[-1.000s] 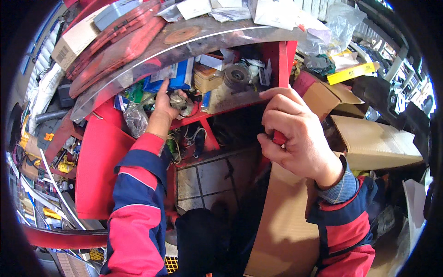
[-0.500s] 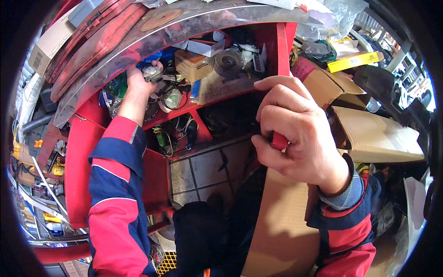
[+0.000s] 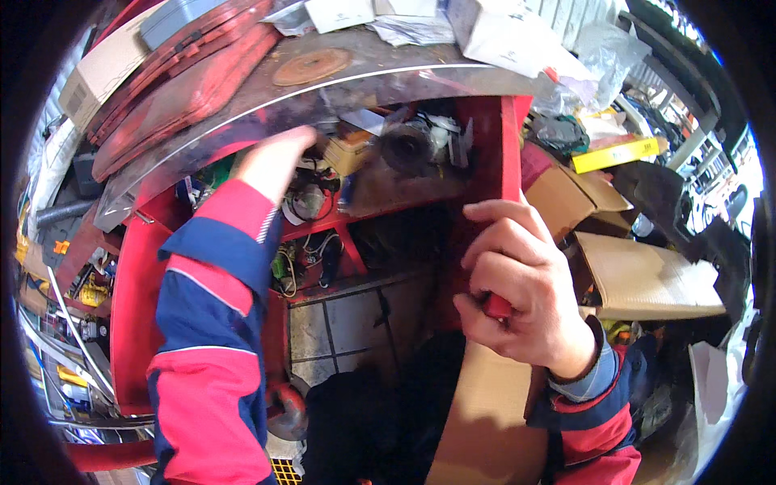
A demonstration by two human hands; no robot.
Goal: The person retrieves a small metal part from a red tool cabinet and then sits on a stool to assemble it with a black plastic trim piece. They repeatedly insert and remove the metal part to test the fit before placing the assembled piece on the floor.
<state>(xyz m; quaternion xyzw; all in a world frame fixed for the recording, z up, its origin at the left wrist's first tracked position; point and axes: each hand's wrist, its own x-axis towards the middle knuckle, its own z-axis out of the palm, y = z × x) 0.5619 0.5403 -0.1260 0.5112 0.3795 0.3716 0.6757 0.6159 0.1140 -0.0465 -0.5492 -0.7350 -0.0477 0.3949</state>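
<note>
Red metal shelving (image 3: 388,212) holds a tan box (image 3: 347,154) right of our left hand (image 3: 277,155), grip unclear; our right hand (image 3: 524,284) clasps a red object (image 3: 498,307).

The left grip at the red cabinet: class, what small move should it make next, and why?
Probably steady the left grip: it looks blurred near the counter edge, so what it touches is unclear, and the shelf below is crowded, with a brown box close by. The right grip is curled around a small red object, so it seems occupied.
</note>
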